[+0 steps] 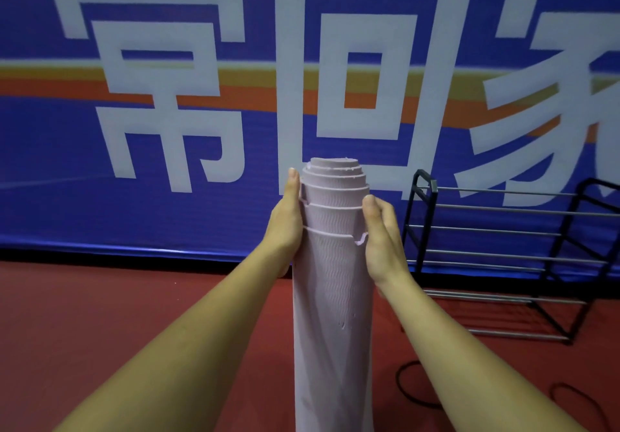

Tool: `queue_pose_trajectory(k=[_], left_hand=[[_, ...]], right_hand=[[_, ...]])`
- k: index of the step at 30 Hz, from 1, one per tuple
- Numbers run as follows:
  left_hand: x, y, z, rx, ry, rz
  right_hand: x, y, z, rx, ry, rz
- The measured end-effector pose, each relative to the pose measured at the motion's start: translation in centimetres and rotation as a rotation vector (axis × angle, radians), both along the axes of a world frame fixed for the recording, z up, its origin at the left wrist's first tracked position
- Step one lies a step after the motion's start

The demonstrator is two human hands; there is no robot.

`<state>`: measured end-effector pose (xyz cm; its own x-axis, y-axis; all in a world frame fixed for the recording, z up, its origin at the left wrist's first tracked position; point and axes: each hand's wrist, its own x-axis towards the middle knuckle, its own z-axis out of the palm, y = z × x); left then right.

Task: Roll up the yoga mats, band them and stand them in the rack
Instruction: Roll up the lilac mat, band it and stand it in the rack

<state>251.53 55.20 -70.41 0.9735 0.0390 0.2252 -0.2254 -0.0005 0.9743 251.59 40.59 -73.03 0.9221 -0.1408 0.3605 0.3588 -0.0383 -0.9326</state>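
A pale lilac yoga mat (332, 297) stands upright in a roll in front of me, its upper end stepped out in uneven layers. My left hand (285, 220) grips the left side of the roll near the top, thumb pointing up along it. On the right side my right hand (382, 237) holds the roll, thumb on the front and fingers wrapped behind. I see no band around the roll. A black metal rack (503, 230) with silver rails stands on the floor to the right, with no mats in it.
Two black elastic loops lie on the red floor (100, 314) at lower right, one (412, 384) beside the mat and one (583, 404) near the frame's corner. A blue banner wall (201, 213) with large white characters closes the space behind.
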Motion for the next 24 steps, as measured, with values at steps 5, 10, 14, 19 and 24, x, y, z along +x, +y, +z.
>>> queue_pose_trajectory(k=[5, 10, 14, 19, 24], left_hand=[[-0.7, 0.3, 1.5, 0.042, 0.112, -0.095], [-0.8, 1.0, 0.9, 0.049, 0.111, -0.043], [-1.2, 0.9, 0.4, -0.045, 0.078, -0.002], [-1.8, 0.1, 1.4, -0.096, 0.048, 0.018], [-1.6, 0.4, 3.9, -0.101, -0.031, 0.032]], right_hand=[[-0.8, 0.1, 2.7, -0.001, 0.024, 0.063], [-0.8, 0.3, 3.3, -0.08, 0.088, 0.051], [-0.9, 0.3, 3.4, -0.071, 0.073, 0.096], [-0.7, 0.4, 3.7, -0.008, -0.003, 0.086], [-0.6, 0.2, 5.4, 0.025, -0.078, 0.069]])
